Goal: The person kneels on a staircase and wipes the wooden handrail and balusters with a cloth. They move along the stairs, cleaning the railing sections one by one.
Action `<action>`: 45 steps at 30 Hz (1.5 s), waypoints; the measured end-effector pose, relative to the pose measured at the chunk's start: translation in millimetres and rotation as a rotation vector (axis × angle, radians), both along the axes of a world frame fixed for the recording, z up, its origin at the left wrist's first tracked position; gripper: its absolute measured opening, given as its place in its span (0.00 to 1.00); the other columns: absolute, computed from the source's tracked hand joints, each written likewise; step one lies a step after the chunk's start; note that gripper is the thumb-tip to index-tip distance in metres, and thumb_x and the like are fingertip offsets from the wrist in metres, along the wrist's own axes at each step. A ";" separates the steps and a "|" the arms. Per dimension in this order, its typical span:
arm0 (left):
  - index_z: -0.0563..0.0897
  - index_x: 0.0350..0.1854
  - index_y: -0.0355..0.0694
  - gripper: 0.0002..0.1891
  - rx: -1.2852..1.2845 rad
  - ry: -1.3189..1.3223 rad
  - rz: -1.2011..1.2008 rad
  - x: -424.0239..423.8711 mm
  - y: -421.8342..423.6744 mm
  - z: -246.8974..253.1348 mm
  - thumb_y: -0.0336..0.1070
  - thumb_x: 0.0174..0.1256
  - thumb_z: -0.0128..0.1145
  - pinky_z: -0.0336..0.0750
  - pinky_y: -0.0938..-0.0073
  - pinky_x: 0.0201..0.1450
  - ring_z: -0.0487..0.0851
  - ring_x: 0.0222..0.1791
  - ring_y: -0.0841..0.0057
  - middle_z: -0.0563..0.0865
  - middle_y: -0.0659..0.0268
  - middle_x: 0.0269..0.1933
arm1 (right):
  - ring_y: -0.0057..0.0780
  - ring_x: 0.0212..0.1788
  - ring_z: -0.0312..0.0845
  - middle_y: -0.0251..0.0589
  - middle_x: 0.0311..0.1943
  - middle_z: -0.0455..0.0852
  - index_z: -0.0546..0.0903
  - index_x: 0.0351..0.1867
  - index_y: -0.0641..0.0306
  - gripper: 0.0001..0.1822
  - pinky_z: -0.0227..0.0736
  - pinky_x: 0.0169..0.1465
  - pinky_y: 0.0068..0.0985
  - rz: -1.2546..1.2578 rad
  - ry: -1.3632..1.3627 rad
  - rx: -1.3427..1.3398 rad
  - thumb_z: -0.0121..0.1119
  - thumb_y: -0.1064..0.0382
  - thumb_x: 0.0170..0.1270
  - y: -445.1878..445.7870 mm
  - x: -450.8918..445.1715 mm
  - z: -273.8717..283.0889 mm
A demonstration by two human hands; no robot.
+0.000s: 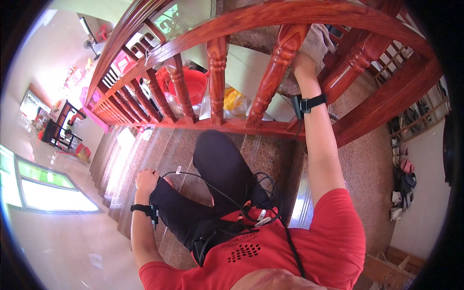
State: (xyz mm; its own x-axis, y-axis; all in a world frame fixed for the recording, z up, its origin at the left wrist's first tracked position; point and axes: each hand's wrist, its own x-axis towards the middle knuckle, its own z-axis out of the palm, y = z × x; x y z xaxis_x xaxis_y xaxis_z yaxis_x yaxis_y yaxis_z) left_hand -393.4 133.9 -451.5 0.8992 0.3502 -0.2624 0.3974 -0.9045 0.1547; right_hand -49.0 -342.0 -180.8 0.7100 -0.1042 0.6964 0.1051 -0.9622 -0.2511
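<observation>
My right arm reaches between the turned balusters of a red-brown wooden stair railing. A grey-beige cloth point(317, 41) covers most of my right hand point(303, 64), close to a thick baluster point(278, 52); the fingers are hidden by the cloth. My left hand point(146, 182) rests on my bent left knee with nothing visible in it, its fingertips turned down out of sight. Over both arches the curved handrail point(232, 22). Black straps with small devices sit on both wrists, and a black cable point(214, 188) runs across my lap.
I sit on brown speckled stone stairs point(174, 145) descending to the left. Beyond the railing are a red plastic basin point(192, 87) and a yellow plastic bag point(232, 98). Several shoes point(406, 181) line the right wall. A dark table point(61, 125) stands far left.
</observation>
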 end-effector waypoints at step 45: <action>0.88 0.44 0.42 0.20 0.047 0.047 -0.063 15.6 -5.4 -15.3 0.51 0.67 0.48 0.73 0.51 0.60 0.79 0.56 0.51 0.85 0.55 0.53 | 0.55 0.46 0.82 0.51 0.41 0.87 0.80 0.46 0.61 0.14 0.77 0.47 0.42 0.029 -0.445 -0.022 0.49 0.56 0.69 -50.0 -13.8 -166.9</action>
State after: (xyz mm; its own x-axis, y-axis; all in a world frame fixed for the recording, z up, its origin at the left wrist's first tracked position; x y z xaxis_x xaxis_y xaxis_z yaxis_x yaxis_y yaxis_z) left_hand -377.7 128.5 -466.8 0.9069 0.3059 -0.2898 0.3450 -0.9339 0.0937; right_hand -62.8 -392.0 -347.7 0.3436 -0.0703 0.9365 0.2257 -0.9618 -0.1550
